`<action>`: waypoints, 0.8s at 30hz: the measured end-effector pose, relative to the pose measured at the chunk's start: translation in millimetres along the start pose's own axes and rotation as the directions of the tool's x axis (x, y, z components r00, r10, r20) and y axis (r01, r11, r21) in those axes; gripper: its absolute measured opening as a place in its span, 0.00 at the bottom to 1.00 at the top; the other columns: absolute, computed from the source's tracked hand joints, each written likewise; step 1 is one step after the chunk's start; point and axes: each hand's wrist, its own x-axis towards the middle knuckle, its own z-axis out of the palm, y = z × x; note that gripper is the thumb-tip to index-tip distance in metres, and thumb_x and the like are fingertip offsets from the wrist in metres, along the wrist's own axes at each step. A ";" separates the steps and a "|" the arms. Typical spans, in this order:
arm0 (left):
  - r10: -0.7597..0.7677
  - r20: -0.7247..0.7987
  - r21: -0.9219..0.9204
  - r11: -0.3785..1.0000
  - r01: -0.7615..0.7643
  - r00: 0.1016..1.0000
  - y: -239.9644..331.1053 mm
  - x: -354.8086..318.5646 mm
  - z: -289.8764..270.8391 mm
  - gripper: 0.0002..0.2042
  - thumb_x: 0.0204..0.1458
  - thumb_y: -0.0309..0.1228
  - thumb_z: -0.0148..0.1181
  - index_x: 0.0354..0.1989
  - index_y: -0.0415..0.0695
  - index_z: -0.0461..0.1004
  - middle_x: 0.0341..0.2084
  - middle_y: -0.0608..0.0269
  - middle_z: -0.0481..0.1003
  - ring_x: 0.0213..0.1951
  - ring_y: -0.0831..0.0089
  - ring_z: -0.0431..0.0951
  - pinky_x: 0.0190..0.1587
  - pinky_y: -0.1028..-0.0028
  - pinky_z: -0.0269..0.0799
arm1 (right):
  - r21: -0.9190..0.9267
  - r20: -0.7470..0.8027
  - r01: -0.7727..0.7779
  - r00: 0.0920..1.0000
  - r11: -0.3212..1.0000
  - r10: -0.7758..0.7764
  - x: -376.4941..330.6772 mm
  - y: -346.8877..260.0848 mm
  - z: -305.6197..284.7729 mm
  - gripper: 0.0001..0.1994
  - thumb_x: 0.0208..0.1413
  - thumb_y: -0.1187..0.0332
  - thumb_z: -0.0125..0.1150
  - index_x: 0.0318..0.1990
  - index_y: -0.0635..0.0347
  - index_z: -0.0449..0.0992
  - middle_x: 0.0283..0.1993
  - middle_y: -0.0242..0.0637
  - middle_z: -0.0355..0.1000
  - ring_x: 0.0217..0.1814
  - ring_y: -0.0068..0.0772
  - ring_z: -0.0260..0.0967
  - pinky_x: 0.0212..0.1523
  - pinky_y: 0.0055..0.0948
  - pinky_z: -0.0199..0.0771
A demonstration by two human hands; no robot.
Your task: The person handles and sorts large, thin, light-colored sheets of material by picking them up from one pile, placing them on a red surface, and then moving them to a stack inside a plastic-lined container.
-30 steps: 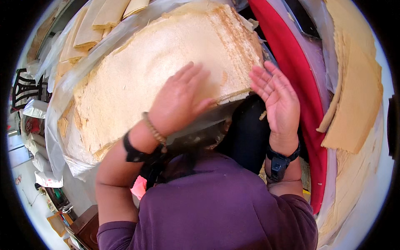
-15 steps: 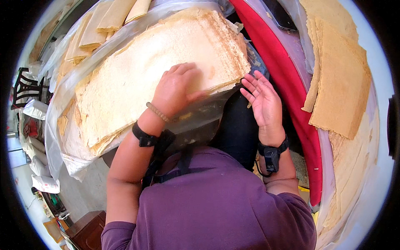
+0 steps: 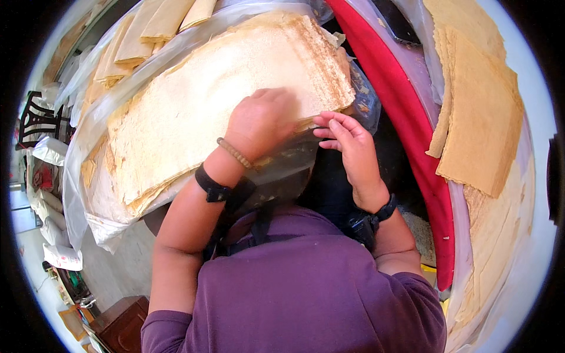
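Note:
A thick stack of pale tan, rough-edged sheets (image 3: 188, 100) lies at a slant before me, with a browner band along its right end. Over the stack's near edge, my left hand (image 3: 259, 117) rests palm down on the top sheet. Its fingers are smeared by motion and partly hidden behind the back of the hand. At the near right edge of the stack is my right hand (image 3: 350, 150), its fingers half bent and apart, fingertips close to the sheet edges. Nothing shows between the thumb and fingers. Whether the fingertips touch the sheets is hard to tell.
Clear plastic sheeting (image 3: 82, 170) lies under and around the stack. Folded tan sheets (image 3: 129, 47) sit at the far left, and more (image 3: 479, 112) at the right, beyond a red cloth strip (image 3: 406, 100). A dark flat device (image 3: 397, 23) lies far right. A black chair (image 3: 38, 120) stands left.
My right hand has moved left and slightly down, turned from palm up and bent its fingers toward the stack's edge. My left hand has slid a little to the right over the top sheet.

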 end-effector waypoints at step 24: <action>-0.028 -0.151 -0.110 0.994 0.011 0.988 -12.7 -14.0 9.2 0.18 0.53 0.37 0.68 0.50 0.45 0.78 0.46 0.54 0.81 0.48 0.55 0.81 0.49 0.62 0.78 | 0.257 -0.019 -0.067 0.997 0.964 0.075 38.7 15.7 2.8 0.14 0.71 0.65 0.51 0.58 0.60 0.69 0.53 0.39 0.77 0.49 0.36 0.80 0.42 0.27 0.82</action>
